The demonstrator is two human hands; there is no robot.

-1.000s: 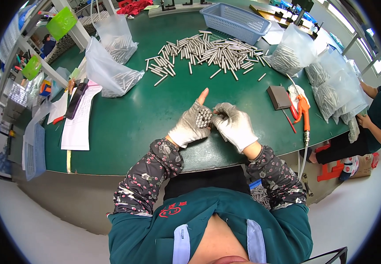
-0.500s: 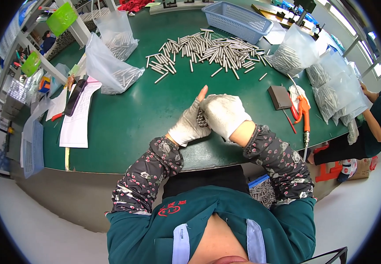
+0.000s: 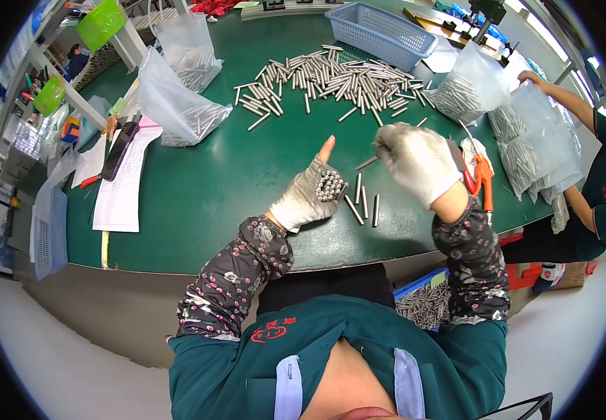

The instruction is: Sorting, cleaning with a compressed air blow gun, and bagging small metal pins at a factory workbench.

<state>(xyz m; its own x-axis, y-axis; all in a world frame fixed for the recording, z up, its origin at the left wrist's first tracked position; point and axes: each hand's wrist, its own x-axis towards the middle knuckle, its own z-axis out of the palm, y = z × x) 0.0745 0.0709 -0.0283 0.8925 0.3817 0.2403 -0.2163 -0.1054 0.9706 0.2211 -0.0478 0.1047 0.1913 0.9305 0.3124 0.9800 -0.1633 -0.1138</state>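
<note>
Left hand (image 3: 308, 196), gloved with bare fingertips, rests on the green desk (image 3: 198, 189) near its front edge; its fingers are clenched around a bundle of short metal pins (image 3: 329, 184), the pin ends facing outward, thumb raised. Right hand (image 3: 417, 159), in a white glove, is lifted above the desk to the right of the left hand; its fingers pinch a single pin (image 3: 367, 163) that juts out toward the left. Three loose pins (image 3: 363, 206) lie on the desk between the two hands, just beside the bundle. A large heap of pins (image 3: 331, 78) is spread farther back at the desk's centre. Clear plastic bags holding pins (image 3: 177, 105) stand at the left rear, with a blue basket (image 3: 380, 31) at the far edge. An orange-handled tool (image 3: 483, 178) lies to the right of the right hand. Papers (image 3: 121, 189) lie at the left. At the far right another person's hand (image 3: 530, 77) holds clear bags (image 3: 534, 140)
</note>
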